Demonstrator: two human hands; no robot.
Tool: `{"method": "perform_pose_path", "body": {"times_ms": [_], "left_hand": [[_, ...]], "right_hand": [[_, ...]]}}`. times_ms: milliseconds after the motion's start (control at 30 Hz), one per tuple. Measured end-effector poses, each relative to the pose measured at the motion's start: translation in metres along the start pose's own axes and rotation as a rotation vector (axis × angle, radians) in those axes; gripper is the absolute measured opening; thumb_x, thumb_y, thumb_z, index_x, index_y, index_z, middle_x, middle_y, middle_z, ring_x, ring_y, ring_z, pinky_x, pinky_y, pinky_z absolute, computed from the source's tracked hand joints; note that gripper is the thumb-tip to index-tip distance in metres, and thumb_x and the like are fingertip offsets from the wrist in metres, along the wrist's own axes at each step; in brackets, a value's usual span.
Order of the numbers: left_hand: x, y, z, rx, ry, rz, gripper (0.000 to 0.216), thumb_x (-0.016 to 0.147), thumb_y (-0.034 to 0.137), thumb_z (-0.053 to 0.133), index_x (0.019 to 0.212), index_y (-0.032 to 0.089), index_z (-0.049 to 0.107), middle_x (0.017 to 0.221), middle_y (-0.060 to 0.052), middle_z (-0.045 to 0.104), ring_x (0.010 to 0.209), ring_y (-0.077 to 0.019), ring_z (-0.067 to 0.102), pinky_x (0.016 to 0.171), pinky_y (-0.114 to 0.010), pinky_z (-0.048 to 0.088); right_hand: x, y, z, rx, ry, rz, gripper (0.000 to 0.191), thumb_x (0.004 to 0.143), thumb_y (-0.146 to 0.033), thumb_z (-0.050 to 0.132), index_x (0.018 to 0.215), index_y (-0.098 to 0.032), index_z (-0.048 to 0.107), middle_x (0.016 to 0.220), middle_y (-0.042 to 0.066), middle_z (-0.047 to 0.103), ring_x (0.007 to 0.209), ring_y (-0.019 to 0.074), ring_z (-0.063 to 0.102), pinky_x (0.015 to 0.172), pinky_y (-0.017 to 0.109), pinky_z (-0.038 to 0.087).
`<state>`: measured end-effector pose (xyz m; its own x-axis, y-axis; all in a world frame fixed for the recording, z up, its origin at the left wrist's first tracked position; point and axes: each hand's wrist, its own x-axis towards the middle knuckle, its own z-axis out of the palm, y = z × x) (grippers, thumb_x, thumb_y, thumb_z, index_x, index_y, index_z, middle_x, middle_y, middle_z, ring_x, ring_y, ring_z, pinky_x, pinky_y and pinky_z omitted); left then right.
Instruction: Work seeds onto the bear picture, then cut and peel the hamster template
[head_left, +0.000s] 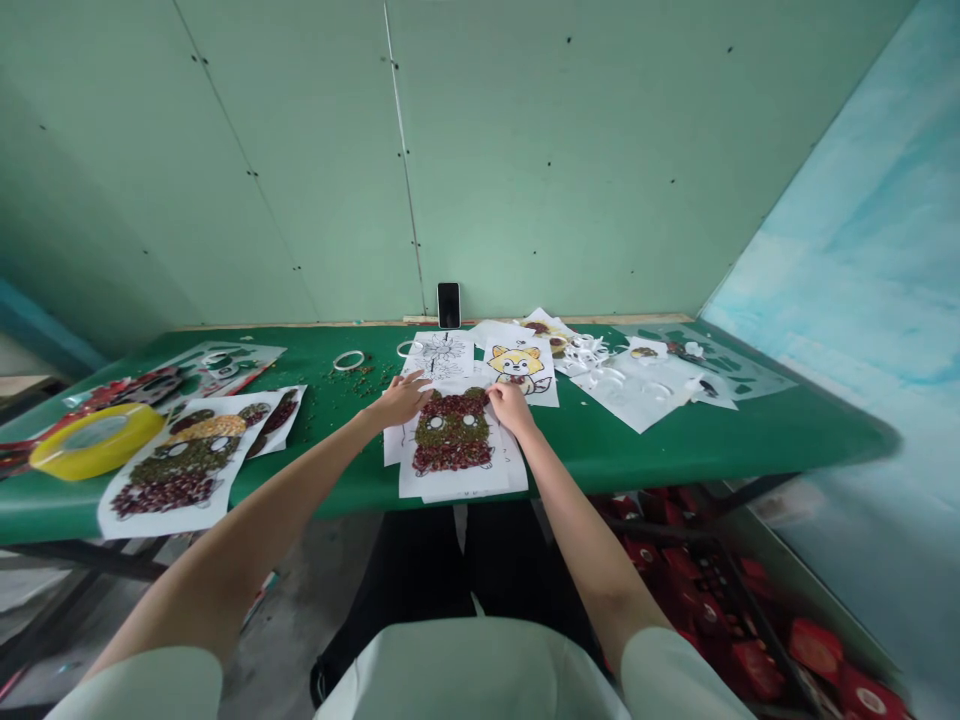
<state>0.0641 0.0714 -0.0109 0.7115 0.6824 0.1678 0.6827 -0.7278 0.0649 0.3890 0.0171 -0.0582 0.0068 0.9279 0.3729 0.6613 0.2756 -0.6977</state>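
Note:
A sheet with an animal picture covered in red and green beans [453, 432] lies in front of me on top of other paper sheets. At its upper left rests my left hand [403, 399], fingers stretched out and apart over the paper. My right hand [511, 406] is at the picture's upper right edge, its fingers pinched together; whatever they hold is too small to make out. Just beyond it lies a drawing of a yellow fox-like animal [517, 370]. A black-and-white line drawing [442, 355] lies beyond my left hand.
Finished-looking bean pictures [184, 460] and a yellow tape roll [100, 440] lie left on the green table [600, 440]. A white ring [349, 361] sits among scattered beans. A phone [448, 305] leans on the wall. White rings [585, 352] and papers [637, 395] lie right; red packets [817, 648] are below.

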Motion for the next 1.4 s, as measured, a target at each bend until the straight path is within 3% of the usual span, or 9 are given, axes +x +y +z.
{"method": "perform_pose_path", "body": {"times_ms": [267, 433, 567, 733, 833, 1000, 1100, 1233, 1400], "left_hand": [[-0.001, 0.01, -0.002, 0.019, 0.034, -0.054, 0.057, 0.118, 0.042, 0.027, 0.144, 0.025, 0.074, 0.164, -0.014, 0.059, 0.158, -0.0386, 0.043, 0.123, -0.06, 0.042], [0.002, 0.01, 0.005, 0.063, -0.008, -0.002, 0.049, 0.117, 0.037, 0.034, 0.14, 0.03, 0.077, 0.161, -0.01, 0.063, 0.158, -0.0375, 0.043, 0.124, -0.059, 0.04], [0.003, 0.011, 0.005, 0.035, -0.037, -0.053, 0.044, 0.116, 0.039, 0.039, 0.133, 0.029, 0.079, 0.161, -0.01, 0.062, 0.159, -0.0372, 0.042, 0.123, -0.056, 0.039], [-0.002, 0.015, 0.003, -0.089, 0.01, -0.166, 0.058, 0.117, 0.048, 0.027, 0.146, 0.027, 0.073, 0.167, -0.012, 0.057, 0.158, -0.0379, 0.042, 0.124, -0.057, 0.039], [-0.006, 0.012, 0.002, -0.089, 0.053, -0.211, 0.057, 0.116, 0.047, 0.028, 0.15, 0.029, 0.071, 0.167, -0.01, 0.057, 0.156, -0.0374, 0.043, 0.125, -0.06, 0.038], [-0.016, -0.013, -0.003, -0.011, 0.144, -0.307, 0.047, 0.108, 0.037, 0.046, 0.14, 0.025, 0.079, 0.152, -0.014, 0.07, 0.145, -0.039, 0.054, 0.12, -0.059, 0.045], [-0.024, -0.04, -0.014, -0.026, 0.21, -0.375, 0.044, 0.104, 0.035, 0.051, 0.131, 0.02, 0.082, 0.134, -0.017, 0.077, 0.132, -0.0385, 0.063, 0.114, -0.052, 0.052], [-0.041, -0.078, -0.031, -0.011, 0.296, -0.512, 0.033, 0.098, 0.037, 0.059, 0.108, 0.021, 0.086, 0.119, -0.018, 0.08, 0.124, -0.0395, 0.067, 0.113, -0.053, 0.054], [-0.068, -0.104, -0.044, -0.013, 0.282, -0.566, 0.029, 0.095, 0.038, 0.061, 0.099, 0.021, 0.085, 0.109, -0.015, 0.082, 0.115, -0.0366, 0.072, 0.105, -0.049, 0.058]], "right_hand": [[0.0, -0.003, -0.001, 0.008, 0.004, 0.007, 0.028, 0.104, -0.02, 0.055, 0.097, -0.019, 0.082, 0.099, 0.01, 0.081, 0.093, 0.0239, 0.071, 0.088, 0.032, 0.051], [-0.002, -0.007, -0.004, 0.009, 0.0, -0.005, 0.028, 0.103, -0.018, 0.055, 0.098, -0.019, 0.083, 0.101, 0.01, 0.082, 0.093, 0.0239, 0.073, 0.087, 0.033, 0.053], [-0.002, -0.009, -0.005, 0.021, -0.003, -0.008, 0.029, 0.103, -0.017, 0.055, 0.098, -0.02, 0.083, 0.103, 0.011, 0.083, 0.094, 0.0241, 0.075, 0.09, 0.033, 0.054], [-0.003, -0.01, -0.005, 0.022, -0.003, 0.003, 0.028, 0.103, -0.017, 0.055, 0.098, -0.019, 0.083, 0.102, 0.01, 0.083, 0.093, 0.0238, 0.074, 0.089, 0.033, 0.054], [-0.003, -0.01, -0.006, 0.022, -0.011, 0.004, 0.029, 0.103, -0.017, 0.054, 0.098, -0.019, 0.083, 0.101, 0.01, 0.082, 0.092, 0.0237, 0.074, 0.088, 0.033, 0.054], [-0.003, -0.01, -0.005, -0.001, 0.002, -0.009, 0.03, 0.104, -0.017, 0.053, 0.098, -0.02, 0.082, 0.105, 0.01, 0.083, 0.1, 0.0244, 0.074, 0.093, 0.033, 0.053], [-0.003, -0.009, -0.005, -0.008, 0.0, -0.009, 0.03, 0.104, -0.017, 0.053, 0.097, -0.019, 0.082, 0.105, 0.011, 0.082, 0.1, 0.0247, 0.073, 0.093, 0.033, 0.053], [-0.004, -0.011, -0.005, 0.002, 0.001, 0.0, 0.03, 0.104, -0.018, 0.053, 0.097, -0.019, 0.082, 0.103, 0.01, 0.082, 0.097, 0.0242, 0.073, 0.092, 0.033, 0.053], [-0.005, -0.015, -0.007, 0.037, 0.001, 0.007, 0.031, 0.105, -0.018, 0.053, 0.095, -0.02, 0.082, 0.103, 0.01, 0.083, 0.096, 0.0237, 0.074, 0.092, 0.034, 0.054]]}}
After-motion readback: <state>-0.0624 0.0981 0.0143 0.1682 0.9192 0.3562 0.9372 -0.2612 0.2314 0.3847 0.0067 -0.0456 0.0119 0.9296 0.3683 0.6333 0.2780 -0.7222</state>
